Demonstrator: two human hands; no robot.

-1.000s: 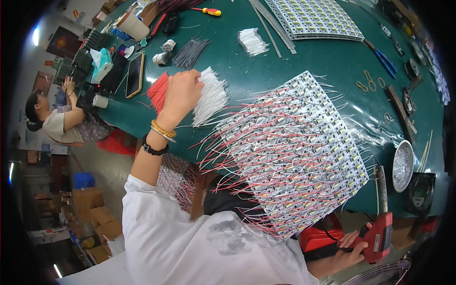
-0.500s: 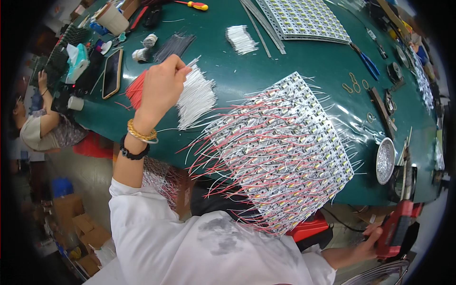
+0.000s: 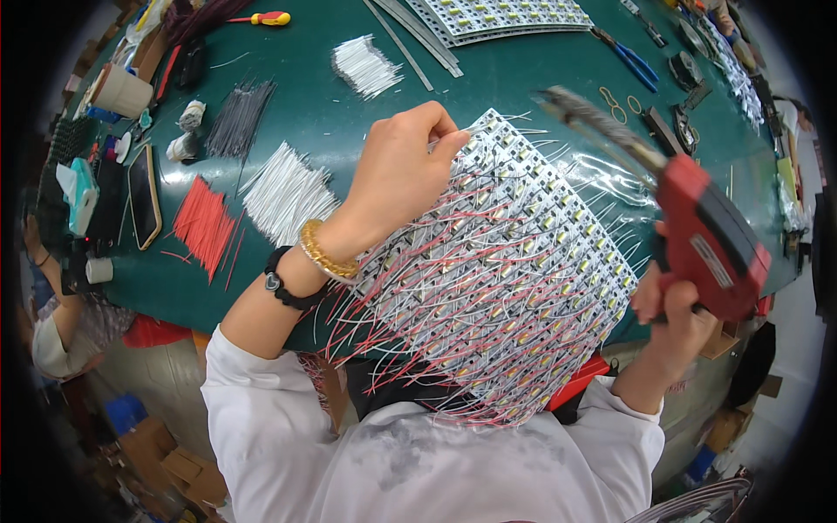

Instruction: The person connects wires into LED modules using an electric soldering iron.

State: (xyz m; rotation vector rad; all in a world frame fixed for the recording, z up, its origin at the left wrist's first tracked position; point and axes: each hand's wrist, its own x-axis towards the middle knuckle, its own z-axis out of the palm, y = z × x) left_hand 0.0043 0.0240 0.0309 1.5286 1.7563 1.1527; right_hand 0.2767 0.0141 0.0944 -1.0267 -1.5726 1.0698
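Note:
My left hand [image 3: 405, 166] is pinched shut at the far corner of a board panel [image 3: 602, 270], with what looks like a thin white wire at its fingertips. Rows of small light modules cover the panel, and many red and white wires [image 3: 410, 322] trail from it toward my lap. In my right hand [image 3: 676, 318] is a red and black soldering gun [image 3: 711, 244], raised over the panel's right side. Its long metal nose points toward the far corner and is blurred by motion.
Left of the panel lie piles of white wires [image 3: 288, 196], red wires [image 3: 203, 227] and black wires [image 3: 240, 119]. A phone [image 3: 144, 196] lies farther left. Blue-handled pliers [image 3: 635, 63], a screwdriver [image 3: 266, 18] and stacked panels [image 3: 497, 22] lie at the back. Another person's arm [image 3: 57, 305] shows at left.
My left hand has moved right from above the white wire pile to the panel's far corner. My right hand has lifted the soldering gun from the lower right to above the panel.

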